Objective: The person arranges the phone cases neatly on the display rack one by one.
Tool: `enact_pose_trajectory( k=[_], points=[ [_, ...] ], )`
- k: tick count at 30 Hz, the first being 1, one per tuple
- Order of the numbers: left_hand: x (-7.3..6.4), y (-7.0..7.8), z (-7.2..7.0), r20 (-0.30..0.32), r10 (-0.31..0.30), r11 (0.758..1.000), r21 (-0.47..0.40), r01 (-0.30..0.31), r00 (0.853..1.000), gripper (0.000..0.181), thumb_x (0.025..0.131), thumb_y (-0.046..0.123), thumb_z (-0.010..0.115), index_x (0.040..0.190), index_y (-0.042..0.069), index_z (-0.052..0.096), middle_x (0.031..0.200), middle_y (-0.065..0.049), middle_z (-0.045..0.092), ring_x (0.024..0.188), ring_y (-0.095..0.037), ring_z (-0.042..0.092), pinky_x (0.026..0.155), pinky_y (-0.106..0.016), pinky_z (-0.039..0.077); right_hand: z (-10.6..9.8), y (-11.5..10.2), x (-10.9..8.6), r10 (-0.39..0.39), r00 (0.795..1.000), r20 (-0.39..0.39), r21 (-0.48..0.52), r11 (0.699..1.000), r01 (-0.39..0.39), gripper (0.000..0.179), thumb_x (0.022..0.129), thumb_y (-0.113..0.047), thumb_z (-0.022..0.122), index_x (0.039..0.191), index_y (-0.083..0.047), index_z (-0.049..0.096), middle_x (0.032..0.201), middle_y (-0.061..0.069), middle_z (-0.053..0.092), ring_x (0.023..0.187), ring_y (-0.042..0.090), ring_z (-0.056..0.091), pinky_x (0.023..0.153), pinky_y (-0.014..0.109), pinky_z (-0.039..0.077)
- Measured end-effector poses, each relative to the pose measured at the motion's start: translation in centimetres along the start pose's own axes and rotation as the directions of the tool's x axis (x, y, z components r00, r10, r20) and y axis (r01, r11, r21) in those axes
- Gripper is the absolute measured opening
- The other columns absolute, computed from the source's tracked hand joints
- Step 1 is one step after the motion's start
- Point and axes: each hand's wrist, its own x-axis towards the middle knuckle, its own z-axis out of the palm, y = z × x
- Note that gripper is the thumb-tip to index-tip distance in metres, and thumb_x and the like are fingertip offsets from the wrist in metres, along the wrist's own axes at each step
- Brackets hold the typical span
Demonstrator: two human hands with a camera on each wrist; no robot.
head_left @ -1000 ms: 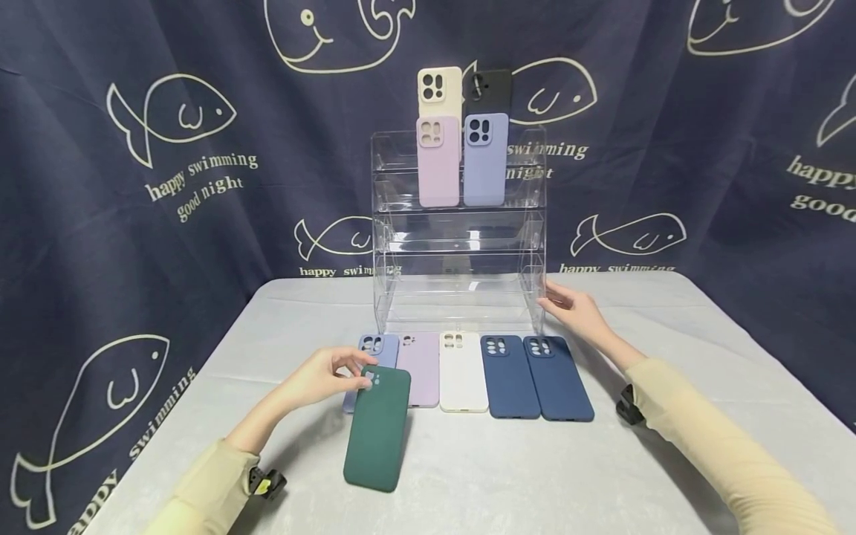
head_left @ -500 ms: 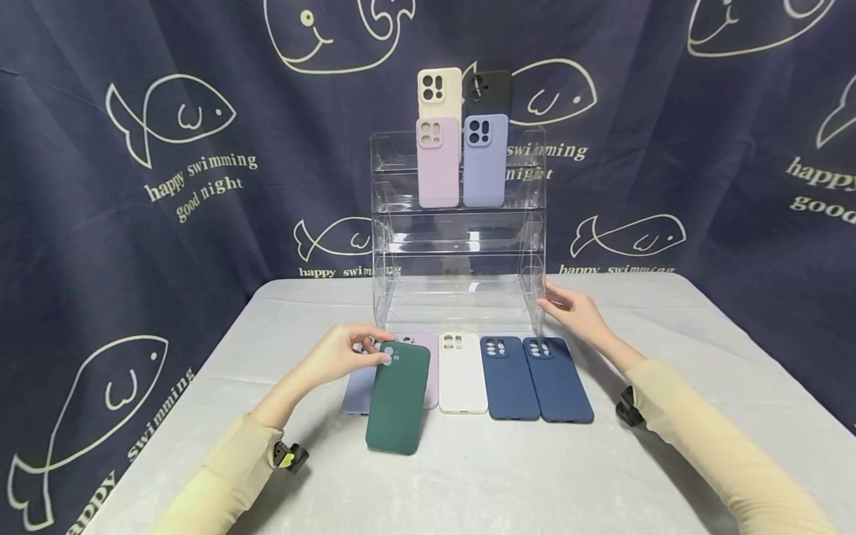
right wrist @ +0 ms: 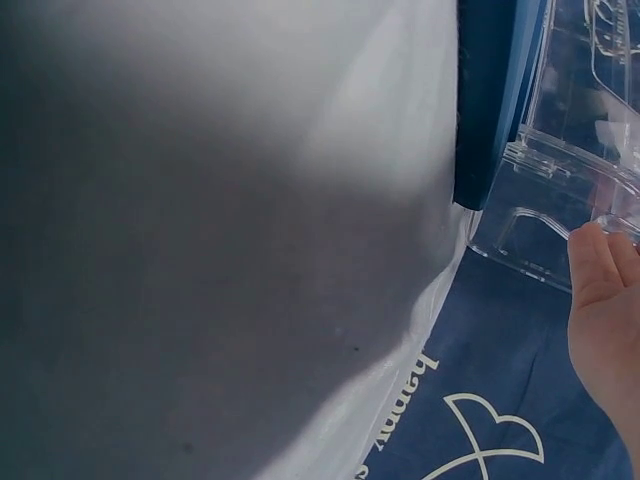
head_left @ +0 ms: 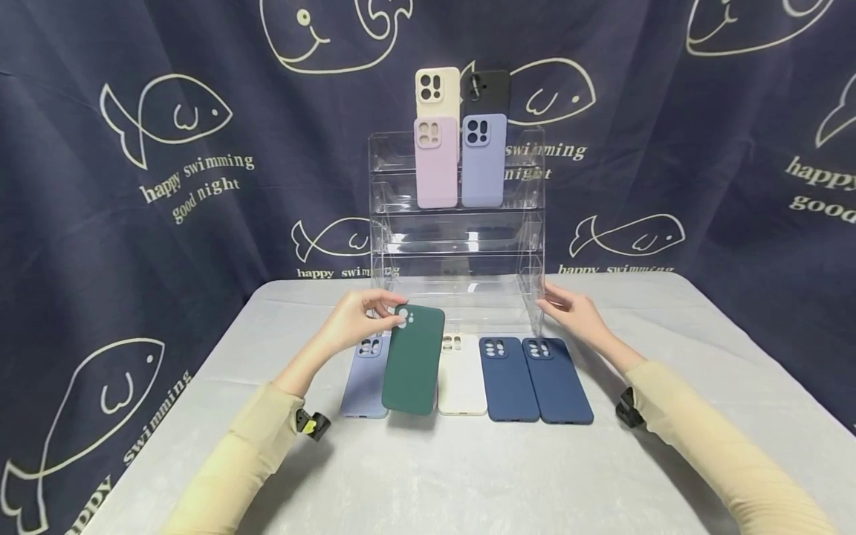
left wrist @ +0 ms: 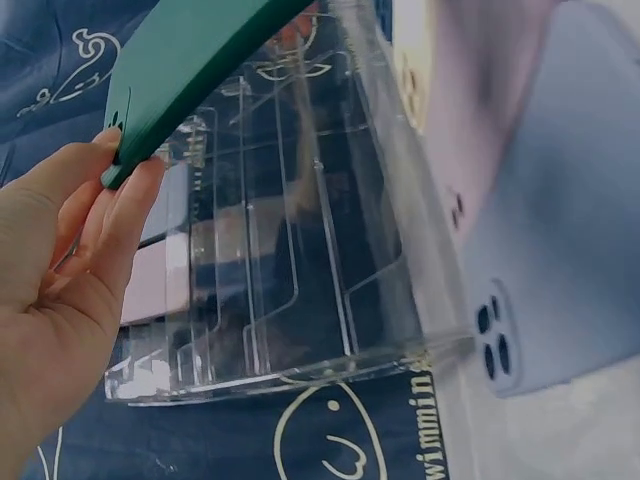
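Observation:
My left hand (head_left: pixel 364 319) pinches a dark green phone case (head_left: pixel 414 364) by its camera-hole corner, thumb on the back. The case hangs tilted in front of the clear display rack (head_left: pixel 468 293), covering nearly all of a lilac case in the head view. From the left wrist, the green case (left wrist: pixel 190 70) shows edge-on between thumb and fingertips. At the rack's lower right side, my right hand (head_left: pixel 571 312) holds the side panel between thumb and fingers. The right wrist view shows its fingers (right wrist: pixel 595 265) against the clear plastic.
Along the rack's front lie a light blue case (head_left: pixel 364 386), a white case (head_left: pixel 464 386) and two navy cases (head_left: pixel 510 383). The rack's upper tiers hold a cream case (head_left: pixel 438 78), a black case (head_left: pixel 495 93), a pink case (head_left: pixel 437 174) and a periwinkle case (head_left: pixel 484 171).
My left hand has carried the green case up and to the right, from in front of the light blue case to over the lilac one. The right hand keeps its place on the rack.

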Motion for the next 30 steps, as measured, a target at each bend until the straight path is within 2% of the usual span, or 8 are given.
enact_pose_trajectory(
  k=[5, 7, 12, 15, 19, 23, 26, 30],
  points=[
    [1.5, 0.3, 0.1, -0.062, 0.016, 0.999, 0.044, -0.013, 0.998, 0.027, 0.079, 0.012, 0.074, 0.106, 0.009, 0.07, 0.095, -0.007, 0.072, 0.073, -0.013, 0.067, 0.065, -0.023, 0.054, 0.4, 2.5, 0.6, -0.001, 1.0, -0.01, -0.021, 1.0, 0.001, 0.052, 0.091, -0.017, 0.062, 0.136, 0.002, 0.044, 0.13, 0.024, 0.051, 0.109, 0.04, 0.059, 0.09, 0.038, 0.048],
    [2.1, 0.3, 0.2, -0.088, 0.015, 0.998, 0.061, -0.009, 0.996, 0.027, 0.079, 0.013, 0.075, 0.105, 0.01, 0.071, 0.088, -0.006, 0.073, 0.073, -0.014, 0.068, 0.066, -0.026, 0.053, 0.5, 3.2, 0.7, 0.002, 1.0, -0.013, -0.027, 1.0, -0.002, 0.053, 0.091, -0.021, 0.062, 0.136, 0.0, 0.044, 0.131, 0.022, 0.051, 0.109, 0.039, 0.059, 0.091, 0.036, 0.048],
    [3.7, 0.3, 0.3, -0.143, 0.002, 0.998, 0.061, 0.007, 0.99, 0.026, 0.079, 0.014, 0.075, 0.105, 0.011, 0.071, 0.078, -0.007, 0.072, 0.072, -0.015, 0.069, 0.074, -0.032, 0.054, 0.6, 3.8, 0.8, -0.009, 1.0, -0.017, -0.014, 1.0, 0.008, 0.054, 0.091, -0.022, 0.062, 0.137, 0.0, 0.044, 0.132, 0.022, 0.05, 0.11, 0.038, 0.058, 0.091, 0.035, 0.048],
    [4.6, 0.3, 0.3, -0.167, 0.004, 0.998, 0.055, 0.006, 0.986, 0.027, 0.079, 0.015, 0.075, 0.105, 0.011, 0.071, 0.085, -0.007, 0.073, 0.073, -0.015, 0.069, 0.074, -0.032, 0.055, 0.7, 3.8, 0.9, -0.004, 1.0, -0.019, -0.015, 1.0, 0.004, 0.054, 0.091, -0.021, 0.062, 0.137, -0.001, 0.044, 0.133, 0.022, 0.05, 0.11, 0.038, 0.058, 0.091, 0.034, 0.048],
    [6.0, 0.3, 0.5, -0.189, 0.018, 0.998, 0.065, -0.006, 0.982, 0.03, 0.079, 0.017, 0.075, 0.107, 0.009, 0.07, 0.091, -0.008, 0.073, 0.074, -0.016, 0.069, 0.062, -0.024, 0.052, 0.6, 3.2, 0.8, 0.0, 1.0, -0.013, -0.021, 1.0, -0.001, 0.053, 0.091, -0.018, 0.062, 0.137, 0.001, 0.043, 0.132, 0.023, 0.049, 0.11, 0.039, 0.058, 0.091, 0.036, 0.048],
    [7.3, 0.5, 0.6, -0.229, 0.024, 0.997, 0.072, -0.008, 0.973, 0.03, 0.079, 0.017, 0.075, 0.108, 0.009, 0.07, 0.094, -0.008, 0.073, 0.075, -0.017, 0.07, 0.055, -0.02, 0.046, 0.4, 1.1, 0.3, -0.013, 1.0, -0.005, -0.015, 1.0, 0.013, 0.05, 0.09, -0.008, 0.061, 0.134, 0.008, 0.042, 0.128, 0.028, 0.049, 0.107, 0.044, 0.058, 0.09, 0.042, 0.047],
    [8.2, 0.9, 0.5, -0.274, 0.031, 0.997, 0.071, -0.012, 0.961, 0.03, 0.079, 0.017, 0.075, 0.108, 0.01, 0.07, 0.101, -0.008, 0.072, 0.077, -0.018, 0.07, 0.055, -0.018, 0.048, 0.2, -0.4, -0.1, -0.012, 1.0, -0.007, -0.016, 1.0, 0.012, 0.049, 0.09, -0.003, 0.06, 0.132, 0.012, 0.042, 0.126, 0.031, 0.05, 0.106, 0.046, 0.057, 0.09, 0.043, 0.047],
    [9.2, 1.5, 0.3, -0.318, 0.052, 0.996, 0.088, -0.025, 0.947, 0.031, 0.08, 0.018, 0.075, 0.11, 0.012, 0.07, 0.102, -0.008, 0.072, 0.076, -0.018, 0.068, 0.054, -0.017, 0.047, 0.2, -1.0, -0.3, -0.003, 1.0, -0.013, -0.03, 1.0, 0.003, 0.048, 0.09, -0.004, 0.06, 0.132, 0.012, 0.042, 0.126, 0.03, 0.05, 0.107, 0.044, 0.058, 0.09, 0.041, 0.047]
  ],
)
